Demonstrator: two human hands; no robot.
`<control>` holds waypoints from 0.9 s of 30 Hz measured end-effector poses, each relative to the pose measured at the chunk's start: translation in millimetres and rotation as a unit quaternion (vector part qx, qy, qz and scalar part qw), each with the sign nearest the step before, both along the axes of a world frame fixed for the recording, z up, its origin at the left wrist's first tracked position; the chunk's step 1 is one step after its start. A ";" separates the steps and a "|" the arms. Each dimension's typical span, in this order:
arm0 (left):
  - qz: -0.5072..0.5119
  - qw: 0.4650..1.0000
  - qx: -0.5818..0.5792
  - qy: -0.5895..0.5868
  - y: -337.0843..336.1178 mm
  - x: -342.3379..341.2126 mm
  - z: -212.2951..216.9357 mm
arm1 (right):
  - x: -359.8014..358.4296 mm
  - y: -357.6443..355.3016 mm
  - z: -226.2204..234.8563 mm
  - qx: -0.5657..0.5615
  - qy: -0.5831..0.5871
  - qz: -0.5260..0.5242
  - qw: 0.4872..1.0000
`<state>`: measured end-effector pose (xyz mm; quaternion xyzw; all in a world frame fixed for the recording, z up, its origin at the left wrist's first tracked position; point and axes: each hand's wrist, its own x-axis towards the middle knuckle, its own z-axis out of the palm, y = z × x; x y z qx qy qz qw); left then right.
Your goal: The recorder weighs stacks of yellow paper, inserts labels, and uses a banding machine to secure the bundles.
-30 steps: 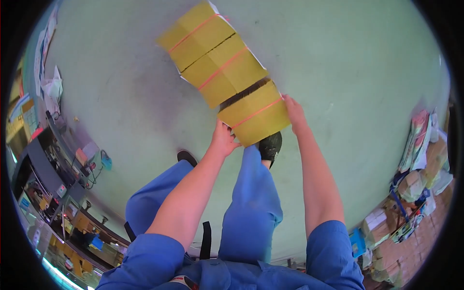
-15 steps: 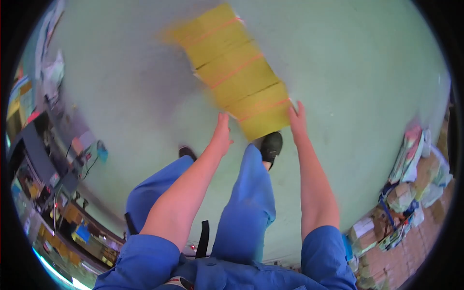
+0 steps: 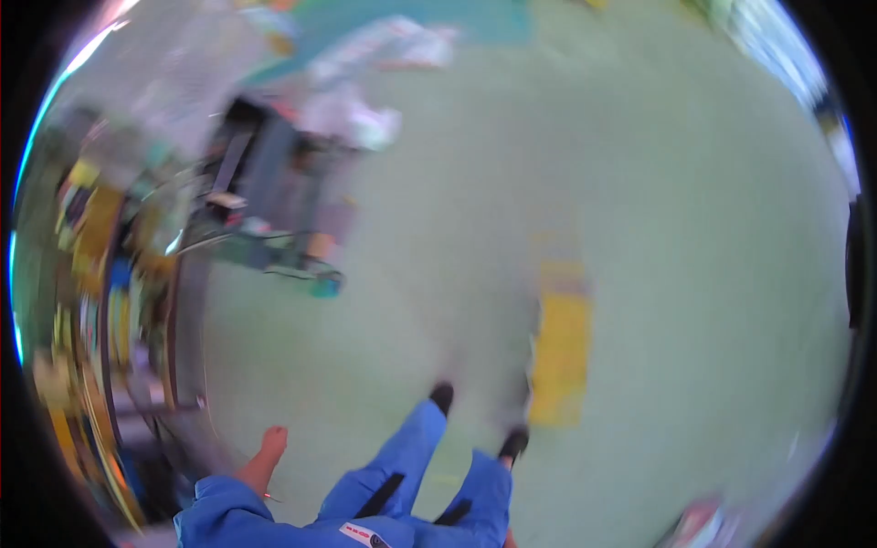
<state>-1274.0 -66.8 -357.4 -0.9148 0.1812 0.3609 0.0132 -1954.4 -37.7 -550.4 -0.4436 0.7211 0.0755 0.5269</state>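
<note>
My left hand hangs low at my left side, well away from the cart and the shelving. Its fingers look curled in, with nothing visible in them, though the picture is blurred. Of my right hand only a sliver of skin shows at the lower edge beside my right leg, and its fingers are hidden. A long yellow block-like row lies on the floor just ahead of my right shoe, smeared by motion. Neither hand touches it.
To the left stands a dark cart-like unit with white bags behind it. Nearer on the left, shelving holds many mixed items. A blurred bundle lies at the lower right, on the green floor.
Both hands have moved away from the near end of the yellow row and down to my sides. My view has swung left, so the cart and shelving show more fully.
</note>
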 end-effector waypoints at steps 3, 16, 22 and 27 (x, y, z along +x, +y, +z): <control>0.089 0.989 -0.087 -0.075 114.1 -22.0 7.3 | 55.8 -167.0 35.2 -0.086 -0.034 0.156 0.983; 0.120 0.991 0.027 0.042 398.4 -180.7 -15.9 | 408.1 -284.7 155.6 -0.109 -0.056 0.538 0.834; 0.538 0.795 -0.192 0.204 297.3 -61.3 65.4 | 499.2 -258.8 162.1 -0.063 -0.027 0.583 0.809; 0.575 0.762 -0.261 0.148 208.2 74.4 108.3 | 676.0 -266.4 234.5 0.102 -0.339 0.439 0.826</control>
